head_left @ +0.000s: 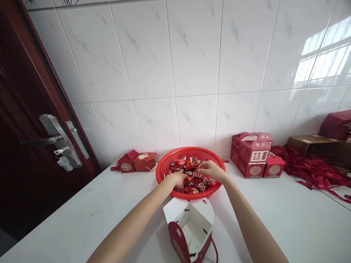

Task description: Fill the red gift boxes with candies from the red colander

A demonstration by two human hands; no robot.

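Observation:
A round red plastic basket (189,196) stands against the tiled wall and holds many red wrapped candies (193,182). My left hand (178,180) reaches over the basket's near left side, down among the candies, so most of its fingers are hidden. From the right comes my right hand (210,170), its fingers bent together at a candy wrapper near the pile's middle. In front of the basket, between my forearms, sits a dark red gift box (179,243) with a white inside. Its top flaps stand apart, and no candy shows in it.
Folded red boxes (255,155) are stacked on the right by the wall, near a heap of red ribbons (309,166) and a cardboard box (315,144). Two red packages (137,162) stand left of the basket. A dark door with a metal handle (59,140) is at far left.

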